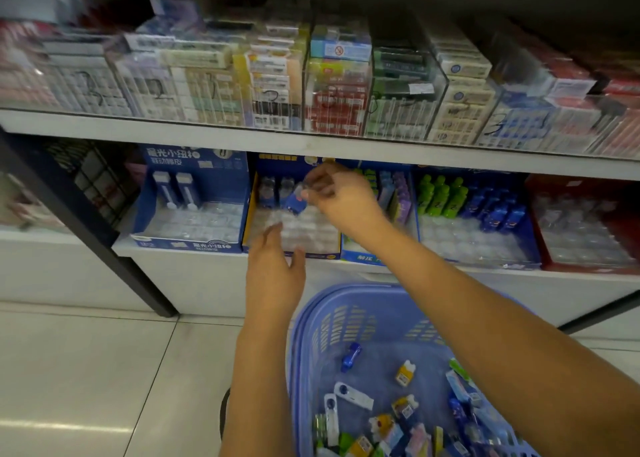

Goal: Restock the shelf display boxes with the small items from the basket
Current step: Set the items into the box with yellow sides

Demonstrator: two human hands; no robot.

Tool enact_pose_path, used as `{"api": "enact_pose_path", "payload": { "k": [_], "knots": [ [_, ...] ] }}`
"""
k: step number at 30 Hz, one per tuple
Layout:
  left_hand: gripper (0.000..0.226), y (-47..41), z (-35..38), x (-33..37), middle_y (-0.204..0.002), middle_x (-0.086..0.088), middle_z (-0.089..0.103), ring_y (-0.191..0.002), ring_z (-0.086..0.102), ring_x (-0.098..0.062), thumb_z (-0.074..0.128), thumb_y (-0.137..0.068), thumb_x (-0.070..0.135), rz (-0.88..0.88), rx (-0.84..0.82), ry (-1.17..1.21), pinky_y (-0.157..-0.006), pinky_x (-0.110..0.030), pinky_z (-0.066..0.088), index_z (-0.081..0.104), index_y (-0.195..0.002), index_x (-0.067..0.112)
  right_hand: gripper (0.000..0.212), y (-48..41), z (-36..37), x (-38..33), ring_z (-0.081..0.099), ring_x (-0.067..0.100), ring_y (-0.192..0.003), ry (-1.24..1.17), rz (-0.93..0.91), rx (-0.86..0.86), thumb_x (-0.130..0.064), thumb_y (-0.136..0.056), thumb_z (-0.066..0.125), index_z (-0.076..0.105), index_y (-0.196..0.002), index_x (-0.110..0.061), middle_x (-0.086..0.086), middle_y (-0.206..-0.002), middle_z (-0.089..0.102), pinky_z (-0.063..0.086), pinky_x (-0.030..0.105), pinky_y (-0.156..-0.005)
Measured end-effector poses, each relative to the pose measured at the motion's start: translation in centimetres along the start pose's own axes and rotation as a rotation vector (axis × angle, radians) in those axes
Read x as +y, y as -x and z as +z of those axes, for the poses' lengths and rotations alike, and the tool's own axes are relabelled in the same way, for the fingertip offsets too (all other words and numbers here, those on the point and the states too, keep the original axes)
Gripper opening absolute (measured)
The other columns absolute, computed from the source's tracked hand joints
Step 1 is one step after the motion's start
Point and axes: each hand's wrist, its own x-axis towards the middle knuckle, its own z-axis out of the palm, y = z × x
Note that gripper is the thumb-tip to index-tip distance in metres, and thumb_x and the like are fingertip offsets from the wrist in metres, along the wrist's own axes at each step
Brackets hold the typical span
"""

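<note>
reaches in from the lower right with the right arm, forearm stretched long and slanting up toward the middle display box (294, 245) on the lower shelf (207, 262). right grip (341, 197) over the back right corner of that box, wrist bent, back of the hand to the camera, fingers curled narrow and pinching a small blue item (297, 198) by its clear top. item tilted, just above the back row of the box, beside two like items (275, 188) standing upright at the box's back left. clear moulded tray (311, 228) of pockets filling the front of the box.

left grip (275, 266) at the front edge of the same box, forearm rising almost straight up from below it. fingers fairly straight and loosely spread, tips over the front of the tray, thumb splayed out to the right across the box's front wall; wide, holding nothing. cannot tell whether the fingertips touch the tray.

lilac basket (332, 318) below the box and slightly to its right, partly under the right forearm, with loose small items (403, 373) in blue, yellow, green, pink and white scattered on its bottom.

blue box (190, 245) just left of the middle box, two white items upright at its back. green and blue bottles (464, 197) well to the right of the middle box. upper shelf (311, 141) above it, lined with clear bins of packets, blurred
</note>
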Motion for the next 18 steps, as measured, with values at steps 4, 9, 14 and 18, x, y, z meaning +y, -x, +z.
{"api": "enact_pose_path", "payload": {
  "k": [4, 9, 14, 18],
  "knots": [
    [0.046, 0.2, 0.4, -0.9, -0.143, -0.009, 0.043, -0.133, 0.034, -0.022, 0.056, -0.093, 0.02, 0.016, -0.161, -0.23, -0.105, -0.026, 0.029, 0.047, -0.136, 0.006, 0.022, -2.7, 3.4, -0.4, 0.06, 0.014, -0.085, 0.155, -0.091, -0.062, -0.018, -0.086, 0.066, 0.063, -0.106, -0.009, 0.005, -0.097, 0.068, 0.051, 0.028, -0.083],
    [0.046, -0.1, 0.3, -1.3, -0.142, -0.006, 0.044, -0.133, 0.034, -0.02, 0.056, -0.093, 0.021, 0.004, -0.165, -0.218, -0.105, -0.027, 0.031, 0.048, -0.136, 0.008, 0.023, -4.0, 5.8, -0.2, 0.061, 0.022, -0.102, 0.282, -0.103, -0.18, -0.018, -0.09, 0.06, 0.062, -0.112, -0.01, 0.009, -0.109, 0.067, 0.047, 0.029, -0.087],
    [0.048, -0.1, 0.5, -1.6, -0.144, -0.005, 0.041, -0.135, 0.031, -0.019, 0.054, -0.094, 0.022, 0.019, -0.155, -0.199, -0.109, -0.025, 0.027, 0.044, -0.139, 0.009, 0.025, -4.8, 6.4, -0.2, 0.06, 0.026, -0.102, 0.359, -0.154, -0.164, -0.019, -0.089, 0.062, 0.065, -0.111, -0.007, 0.013, -0.114, 0.063, 0.047, 0.034, -0.089],
    [0.047, -0.3, 0.7, -2.0, -0.143, -0.005, 0.042, -0.134, 0.031, -0.018, 0.054, -0.094, 0.022, 0.037, -0.14, -0.186, -0.107, -0.023, 0.026, 0.045, -0.138, 0.009, 0.024, -5.0, 6.6, 0.1, 0.06, 0.027, -0.101, 0.407, -0.161, -0.172, -0.019, -0.087, 0.065, 0.066, -0.106, -0.005, 0.012, -0.112, 0.063, 0.045, 0.032, -0.086]
  ]
}}
